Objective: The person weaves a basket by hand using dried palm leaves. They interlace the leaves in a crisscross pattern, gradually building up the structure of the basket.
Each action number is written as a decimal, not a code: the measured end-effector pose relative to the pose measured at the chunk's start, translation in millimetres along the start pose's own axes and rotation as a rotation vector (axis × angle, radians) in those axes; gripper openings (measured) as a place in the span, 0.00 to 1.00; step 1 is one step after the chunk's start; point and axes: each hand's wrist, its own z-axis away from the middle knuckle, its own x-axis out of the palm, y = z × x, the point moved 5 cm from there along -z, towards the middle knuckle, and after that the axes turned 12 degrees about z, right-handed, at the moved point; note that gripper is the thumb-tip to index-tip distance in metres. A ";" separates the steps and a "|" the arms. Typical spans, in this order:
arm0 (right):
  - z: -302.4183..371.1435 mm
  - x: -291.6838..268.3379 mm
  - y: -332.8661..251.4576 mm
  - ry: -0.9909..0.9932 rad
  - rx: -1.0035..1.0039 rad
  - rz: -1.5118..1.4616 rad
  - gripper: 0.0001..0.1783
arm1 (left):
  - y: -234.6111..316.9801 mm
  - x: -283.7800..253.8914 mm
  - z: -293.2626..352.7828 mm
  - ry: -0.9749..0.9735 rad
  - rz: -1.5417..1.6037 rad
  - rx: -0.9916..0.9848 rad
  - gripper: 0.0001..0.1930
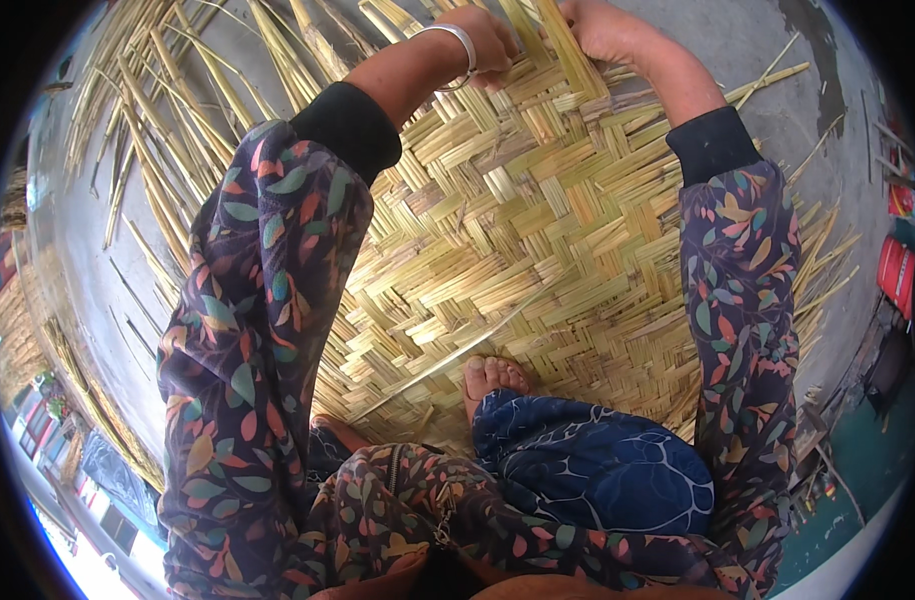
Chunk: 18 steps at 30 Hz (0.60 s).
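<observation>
Fingers [497,72] of the left hand [479,40] and right hand [611,34] curl beside raised reed strips [575,66] at the far end of the herringbone-woven mat [547,210]; whether they clasp them, I cannot tell. A bare foot [495,378] rests on the mat, probably to steady it.
</observation>
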 end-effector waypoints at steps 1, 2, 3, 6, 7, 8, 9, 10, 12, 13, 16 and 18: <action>-0.4 -0.9 -0.4 0.022 -0.007 0.039 0.11 | -3.3 -0.4 -2.0 0.002 0.052 -0.010 0.08; -0.6 -1.7 -1.3 0.044 -0.015 0.078 0.11 | -7.6 -1.3 -4.0 0.006 0.105 -0.020 0.07; -0.2 -3.3 -3.0 0.068 -0.022 0.118 0.11 | -7.8 -2.0 -2.9 0.008 0.157 -0.029 0.06; 4.4 -5.3 -7.6 0.103 -0.038 0.114 0.11 | -5.0 -2.0 1.0 0.004 0.110 -0.036 0.09; 5.0 -4.7 -7.7 0.090 -0.022 0.099 0.11 | -3.3 -2.3 2.4 0.062 0.001 0.028 0.09; 5.0 -3.9 -8.3 0.077 -0.008 0.085 0.12 | -3.0 -1.2 5.1 0.122 -0.109 0.090 0.10; 7.2 -4.0 -6.3 0.067 0.016 0.069 0.12 | -1.1 3.7 7.2 0.173 -0.219 0.158 0.13; 6.7 -3.2 -6.0 0.055 0.029 0.087 0.12 | -1.1 7.1 15.3 0.236 -0.144 0.209 0.12; 5.4 -4.0 -8.2 0.036 0.047 0.124 0.14 | -2.6 15.1 33.6 0.407 -0.170 0.283 0.12; 3.0 -4.6 -5.9 0.053 0.053 0.191 0.14 | -4.4 22.1 43.9 0.504 -0.189 0.344 0.13; -12.3 -0.6 11.3 0.096 0.062 0.388 0.17 | -11.4 43.6 71.2 0.631 -0.175 0.498 0.18; -19.4 2.6 21.3 0.121 0.042 0.520 0.18 | -16.7 63.0 81.6 0.680 -0.440 0.536 0.21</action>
